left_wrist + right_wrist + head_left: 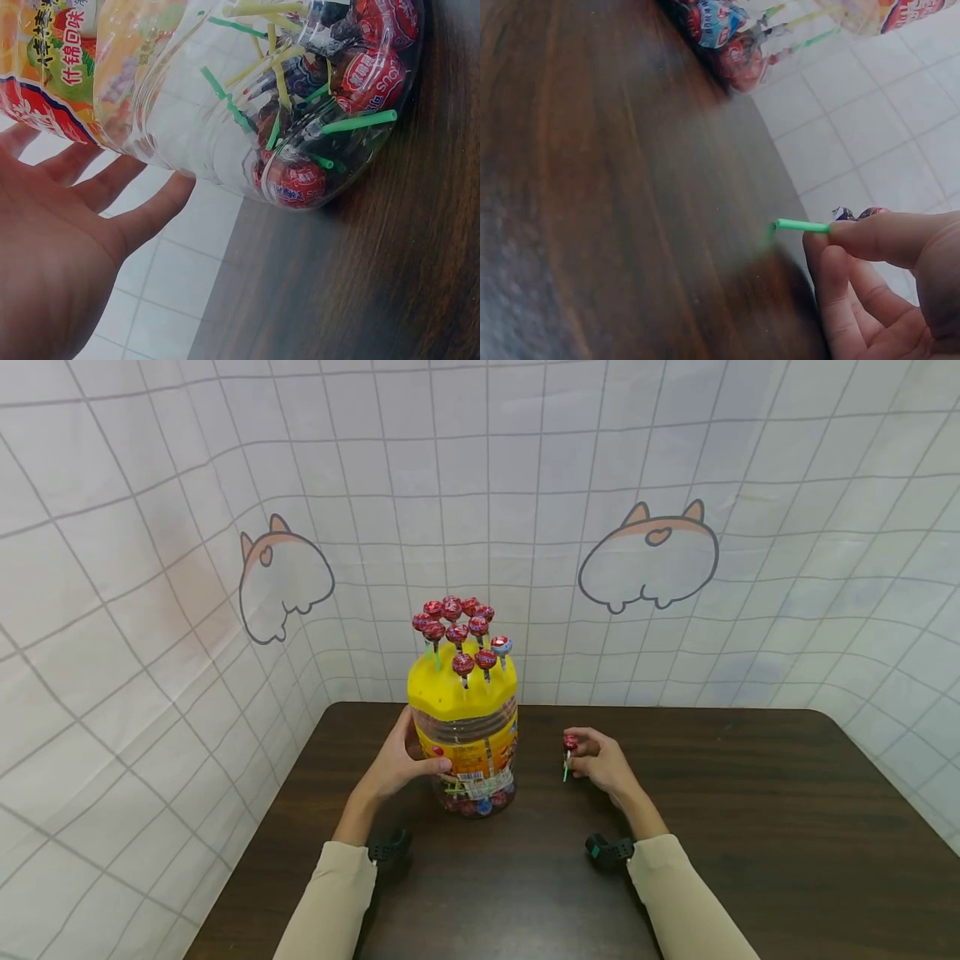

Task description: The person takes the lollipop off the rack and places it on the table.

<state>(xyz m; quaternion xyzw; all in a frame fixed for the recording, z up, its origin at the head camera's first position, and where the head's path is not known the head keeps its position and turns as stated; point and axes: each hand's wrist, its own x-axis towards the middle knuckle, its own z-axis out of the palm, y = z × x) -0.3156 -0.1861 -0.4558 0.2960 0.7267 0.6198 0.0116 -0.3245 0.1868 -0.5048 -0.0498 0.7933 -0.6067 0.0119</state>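
Note:
A clear plastic jar with a yellow lid stands upright on the table. Several red-wrapped lollipops and one blue-and-red one stick up from the lid. My left hand holds the jar's left side, its thumb across the label and its fingers partly hidden behind. More lollipops lie in the jar's bottom. To the right of the jar, my right hand pinches a red lollipop between thumb and fingertips, with its green stick pointing down towards the table.
The dark wooden table extends to both sides and in front of the jar. A white grid-patterned curtain with cartoon animal drawings hangs behind it and at the sides. Each wrist wears a black band.

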